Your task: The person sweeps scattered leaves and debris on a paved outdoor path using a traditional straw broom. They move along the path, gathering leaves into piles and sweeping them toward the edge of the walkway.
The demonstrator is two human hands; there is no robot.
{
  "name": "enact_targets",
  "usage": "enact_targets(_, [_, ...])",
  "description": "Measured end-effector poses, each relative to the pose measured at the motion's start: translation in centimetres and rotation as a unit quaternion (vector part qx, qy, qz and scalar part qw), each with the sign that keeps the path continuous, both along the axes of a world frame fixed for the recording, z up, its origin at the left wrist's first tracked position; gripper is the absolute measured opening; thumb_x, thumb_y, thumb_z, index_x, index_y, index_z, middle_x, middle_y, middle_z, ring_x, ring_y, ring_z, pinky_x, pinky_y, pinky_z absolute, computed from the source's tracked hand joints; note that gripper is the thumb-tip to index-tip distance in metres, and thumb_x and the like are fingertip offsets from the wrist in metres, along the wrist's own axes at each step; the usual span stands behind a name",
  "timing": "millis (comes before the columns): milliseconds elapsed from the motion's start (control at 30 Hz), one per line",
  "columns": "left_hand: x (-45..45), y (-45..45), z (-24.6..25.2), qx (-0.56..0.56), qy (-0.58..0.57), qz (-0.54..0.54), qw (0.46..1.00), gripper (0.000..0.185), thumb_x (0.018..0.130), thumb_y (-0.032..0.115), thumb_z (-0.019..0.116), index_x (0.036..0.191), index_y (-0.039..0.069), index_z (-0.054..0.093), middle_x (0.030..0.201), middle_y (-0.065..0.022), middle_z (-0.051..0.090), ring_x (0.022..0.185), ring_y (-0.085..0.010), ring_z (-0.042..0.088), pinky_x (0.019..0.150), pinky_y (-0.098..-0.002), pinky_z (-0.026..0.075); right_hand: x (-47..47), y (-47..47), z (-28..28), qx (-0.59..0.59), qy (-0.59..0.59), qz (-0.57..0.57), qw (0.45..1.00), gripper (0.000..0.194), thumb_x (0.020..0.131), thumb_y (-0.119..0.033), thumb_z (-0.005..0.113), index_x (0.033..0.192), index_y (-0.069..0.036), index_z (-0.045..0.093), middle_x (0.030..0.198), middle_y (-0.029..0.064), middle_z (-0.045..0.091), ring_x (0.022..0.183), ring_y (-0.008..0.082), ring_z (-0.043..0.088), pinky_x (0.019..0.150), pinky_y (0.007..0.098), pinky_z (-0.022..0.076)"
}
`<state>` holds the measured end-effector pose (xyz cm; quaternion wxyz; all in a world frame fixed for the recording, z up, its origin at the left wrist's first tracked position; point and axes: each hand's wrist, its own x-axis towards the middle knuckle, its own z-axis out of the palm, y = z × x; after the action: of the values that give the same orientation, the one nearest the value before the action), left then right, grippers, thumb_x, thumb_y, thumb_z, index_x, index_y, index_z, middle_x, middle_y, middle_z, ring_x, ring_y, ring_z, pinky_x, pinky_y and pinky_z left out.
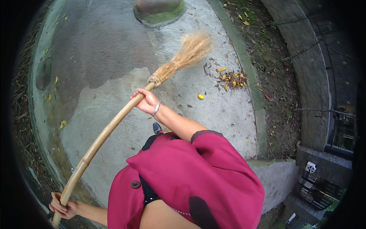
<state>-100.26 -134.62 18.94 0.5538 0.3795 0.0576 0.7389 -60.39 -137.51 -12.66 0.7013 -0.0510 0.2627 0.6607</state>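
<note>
A straw broom (pixel 190 53) with a long bamboo handle (pixel 98 144) slants across the view, its bristles blurred above the concrete at the upper right. My right hand (pixel 147 101), a silver bracelet at the wrist, grips the handle just below the bound straw head. Down at the lower left, my left hand (pixel 64 206) is wrapped around the handle near its other end. To the right of the bristles lies a small pile of brown and yellow leaves (pixel 233 79). A single yellow leaf or fruit (pixel 201 96) rests on the concrete between my right hand and that pile.
The concrete path (pixel 114 114) is partly dark and wet-looking. A mossy stone block (pixel 158 11) stands ahead. A green kerb (pixel 253 86) borders a soil strip (pixel 274 114) on the right, with a dark wall beyond. Scattered yellow leaves (pixel 63 124) lie along the left side.
</note>
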Motion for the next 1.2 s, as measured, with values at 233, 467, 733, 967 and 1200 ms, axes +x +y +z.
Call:
enact_targets(233, [13.7, -5.4, -3.3, 0.000, 0.186, 0.001, 0.983, 0.015, 0.077, 0.004, 0.054, 0.071, 0.013, 0.042, 0.049, 0.0059, 0.036, 0.045, -0.0043, 0.034, 0.069, -0.0250, 0.028, 8.7, 0.3, -6.9, -0.103, -0.101, -0.006, 0.990, 0.011, 0.086, -0.011, 0.050, 0.081, -0.003, 0.045, 0.075, 0.0083, 0.050, 0.073, 0.0224, 0.051, 0.080, 0.0376, 0.0453])
enact_targets(467, [10.1, -1.6, -3.4, -0.046, 0.070, -0.083, 0.993, 0.020, 0.080, -0.002, 0.044, 0.098, -0.003, 0.052, 0.046, 0.0048, 0.032, 0.042, -0.0049, 0.030, 0.065, -0.0240, 0.030, 6.7, -12.6, -3.7, -0.130, -0.010, 0.000, 0.992, 0.009, 0.085, -0.007, 0.049, 0.088, 0.000, 0.046, 0.083, 0.0109, 0.051, 0.084, 0.0235, 0.051, 0.091, 0.0413, 0.0403])
enact_targets(733, [9.0, -4.4, 0.9, -0.019, 0.006, -0.089, 0.996, 0.016, 0.072, -0.009, 0.043, 0.074, 0.006, 0.040, 0.044, 0.0033, 0.030, 0.038, -0.0067, 0.030, 0.065, -0.0252, 0.030, 8.2, -9.4, 2.0, -0.045, 0.054, 0.010, 0.997, 0.006, 0.081, -0.004, 0.051, 0.085, 0.000, 0.049, 0.086, 0.0133, 0.051, 0.088, 0.0255, 0.050, 0.089, 0.0418, 0.0409])
enact_targets(967, [28.4, -7.3, -6.5, -0.019, 0.170, -0.126, 0.977, 0.017, 0.075, 0.004, 0.059, 0.079, 0.017, 0.048, 0.057, 0.0059, 0.039, 0.056, -0.0070, 0.041, 0.076, -0.0285, 0.030, 26.5, -4.5, -4.8, -0.101, -0.073, -0.208, 0.970, 0.018, 0.085, -0.016, 0.052, 0.092, -0.002, 0.042, 0.083, 0.0122, 0.051, 0.079, 0.0241, 0.051, 0.078, 0.0390, 0.0451])
enact_targets(1200, [29.5, -5.4, -9.1, -0.047, 0.218, -0.234, 0.946, 0.021, 0.073, 0.011, 0.062, 0.090, 0.015, 0.050, 0.052, 0.0062, 0.038, 0.046, -0.0064, 0.040, 0.068, -0.0283, 0.032, 26.1, -13.8, -7.8, -0.270, -0.088, -0.179, 0.942, 0.012, 0.087, -0.010, 0.044, 0.093, 0.000, 0.042, 0.078, 0.0129, 0.049, 0.078, 0.0267, 0.050, 0.077, 0.0392, 0.0450])
